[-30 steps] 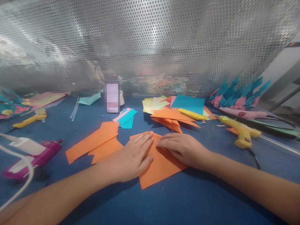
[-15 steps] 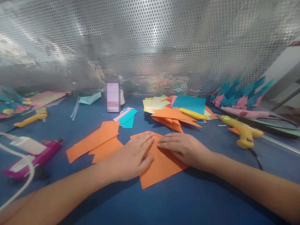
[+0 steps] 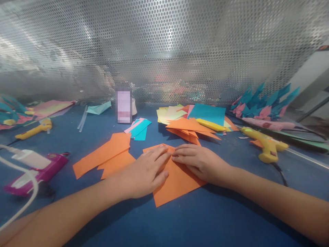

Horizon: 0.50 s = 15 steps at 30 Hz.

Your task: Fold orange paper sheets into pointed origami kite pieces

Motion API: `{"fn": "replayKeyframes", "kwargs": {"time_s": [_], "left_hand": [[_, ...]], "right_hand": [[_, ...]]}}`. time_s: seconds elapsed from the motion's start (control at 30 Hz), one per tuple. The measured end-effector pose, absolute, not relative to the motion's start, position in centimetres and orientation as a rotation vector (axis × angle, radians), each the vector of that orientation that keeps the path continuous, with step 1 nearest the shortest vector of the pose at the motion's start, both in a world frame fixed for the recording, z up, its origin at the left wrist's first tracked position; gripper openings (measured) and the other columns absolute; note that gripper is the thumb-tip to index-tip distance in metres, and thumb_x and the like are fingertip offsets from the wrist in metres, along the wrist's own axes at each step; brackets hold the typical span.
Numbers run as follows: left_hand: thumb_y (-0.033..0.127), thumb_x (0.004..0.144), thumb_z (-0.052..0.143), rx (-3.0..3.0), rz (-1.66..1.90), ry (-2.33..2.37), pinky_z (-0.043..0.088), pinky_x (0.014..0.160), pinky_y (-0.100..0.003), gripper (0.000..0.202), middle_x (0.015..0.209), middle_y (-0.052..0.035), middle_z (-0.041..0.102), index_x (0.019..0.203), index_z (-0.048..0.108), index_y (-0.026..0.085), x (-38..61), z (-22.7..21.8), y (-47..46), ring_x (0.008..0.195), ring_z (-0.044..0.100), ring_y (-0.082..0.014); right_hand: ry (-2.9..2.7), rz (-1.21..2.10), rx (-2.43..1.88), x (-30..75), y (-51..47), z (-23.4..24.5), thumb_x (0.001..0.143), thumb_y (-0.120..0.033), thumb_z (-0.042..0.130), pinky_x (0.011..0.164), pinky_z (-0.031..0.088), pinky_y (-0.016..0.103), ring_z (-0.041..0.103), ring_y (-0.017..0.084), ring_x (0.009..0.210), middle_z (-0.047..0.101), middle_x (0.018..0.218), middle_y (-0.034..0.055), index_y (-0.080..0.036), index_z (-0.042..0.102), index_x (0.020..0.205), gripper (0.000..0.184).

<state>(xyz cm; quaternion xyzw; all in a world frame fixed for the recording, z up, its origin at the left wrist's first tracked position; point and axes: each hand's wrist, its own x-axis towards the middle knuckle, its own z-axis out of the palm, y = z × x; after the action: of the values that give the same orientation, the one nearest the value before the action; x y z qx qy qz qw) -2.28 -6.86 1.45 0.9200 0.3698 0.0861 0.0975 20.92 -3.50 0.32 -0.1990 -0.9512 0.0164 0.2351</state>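
Two hands flat on orange paper (image 3: 177, 181), left hand (image 3: 145, 173) and right hand (image 3: 202, 161) fingers pressed together, fingertips meeting, blue bench (image 3: 180, 223) beneath.

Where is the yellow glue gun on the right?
In the head view the yellow glue gun lies on the blue table at the right, beyond the right hand, just right of the paper pile.

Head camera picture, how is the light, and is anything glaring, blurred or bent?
Head view: bright glare on the perforated metal screen; soft shadows under the left hand and right hand on the orange paper; wide-angle bending at the edges; one small patch pixelated.
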Motion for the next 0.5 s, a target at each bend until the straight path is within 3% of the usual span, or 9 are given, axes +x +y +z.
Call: {"fn": "replayKeyframes", "kwargs": {"time_s": [0.3,0.5], "left_hand": [[0.037,0.097,0.031,2.726,0.174,1.159,0.034,0.107,-0.046,0.045,0.151,-0.0138,0.024,0.139,0.034,0.018,-2.21,1.44,-6.99,0.138,0.026,-0.0273],[0.037,0.097,0.033,2.727,0.195,1.153,0.028,0.11,-0.047,0.045,0.152,-0.0127,0.024,0.139,0.034,0.02,-2.25,1.31,-6.99,0.14,0.021,-0.0275]], "right_hand": [[-2.616,-0.003,-0.503,20.94,-3.48,0.23,0.092,-0.008,0.035,0.088,0.053,0.036,0.062,0.02,0.1,0.069,0.106,0.0103,-0.012,0.068,0.106,0.036],[-2.637,-0.055,-0.504,21.18,-3.39,-0.19,0.089,-0.006,0.037,0.095,0.051,0.039,0.058,0.024,0.111,0.069,0.11,0.0055,-0.011,0.067,0.108,0.036]]}}
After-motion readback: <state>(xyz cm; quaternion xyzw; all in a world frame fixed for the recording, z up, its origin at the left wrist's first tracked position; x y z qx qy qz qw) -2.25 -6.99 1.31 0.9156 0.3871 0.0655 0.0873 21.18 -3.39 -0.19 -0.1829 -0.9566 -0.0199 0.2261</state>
